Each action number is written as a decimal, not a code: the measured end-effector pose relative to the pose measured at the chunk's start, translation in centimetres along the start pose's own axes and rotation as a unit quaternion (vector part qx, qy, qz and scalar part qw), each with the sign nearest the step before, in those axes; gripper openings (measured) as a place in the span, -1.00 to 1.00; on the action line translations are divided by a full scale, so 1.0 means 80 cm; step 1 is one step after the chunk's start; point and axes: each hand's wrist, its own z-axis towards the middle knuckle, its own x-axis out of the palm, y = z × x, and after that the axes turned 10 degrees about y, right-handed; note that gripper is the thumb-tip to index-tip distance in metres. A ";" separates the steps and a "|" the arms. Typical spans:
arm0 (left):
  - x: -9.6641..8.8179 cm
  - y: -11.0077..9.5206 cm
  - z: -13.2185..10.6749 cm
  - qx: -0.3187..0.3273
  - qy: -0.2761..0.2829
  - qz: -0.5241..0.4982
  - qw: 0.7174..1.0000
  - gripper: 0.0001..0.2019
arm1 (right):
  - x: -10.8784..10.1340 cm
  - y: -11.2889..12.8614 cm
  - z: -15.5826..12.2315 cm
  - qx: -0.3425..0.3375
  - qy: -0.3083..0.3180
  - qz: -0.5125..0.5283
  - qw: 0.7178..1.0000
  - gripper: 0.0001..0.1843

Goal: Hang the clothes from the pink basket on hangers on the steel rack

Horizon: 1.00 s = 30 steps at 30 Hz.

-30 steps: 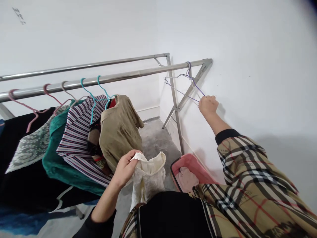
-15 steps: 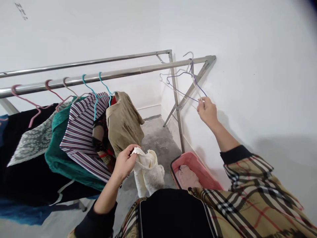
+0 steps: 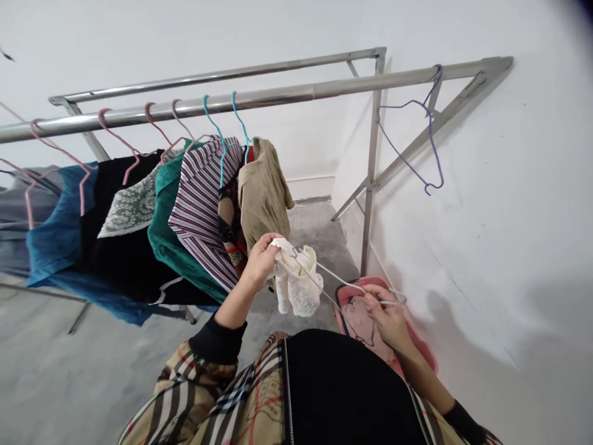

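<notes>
My left hand [image 3: 260, 261] grips a small cream lace garment [image 3: 294, 285] in front of my chest. My right hand [image 3: 388, 317] holds a thin white wire hanger [image 3: 340, 283] low at my right, and the hanger's far end reaches into the lace garment. A steel clothes rail [image 3: 287, 94] runs across above. A purple wire hanger [image 3: 428, 151] hangs bare near the rail's right end. Several clothes hang on the rail's left part, among them a tan shirt [image 3: 263, 188] and a striped top [image 3: 200, 201].
A pink basket [image 3: 419, 343] with pale cloth in it stands on the floor by the white wall [image 3: 509, 216], under my right hand. The rack's legs and brace [image 3: 370, 185] stand in the corner. Grey concrete floor [image 3: 55, 371] lies at the left.
My right hand took a white hanger off the rail's right end and brought it down to the lace garment. The purple hanger stayed on the rail. My view swung left and up.
</notes>
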 end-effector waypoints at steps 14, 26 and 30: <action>0.000 0.033 0.007 0.045 0.018 0.116 0.992 -0.82 | -0.035 0.050 -0.014 -0.003 0.158 -0.094 0.983 -0.46; -0.010 0.050 -0.004 0.040 0.039 0.291 0.955 -0.86 | -0.017 0.030 0.000 -0.010 0.159 -0.114 0.981 -0.56; -0.012 0.045 -0.010 0.084 0.042 0.378 0.921 -0.84 | -0.020 0.033 0.007 0.000 0.230 -0.134 0.964 -0.51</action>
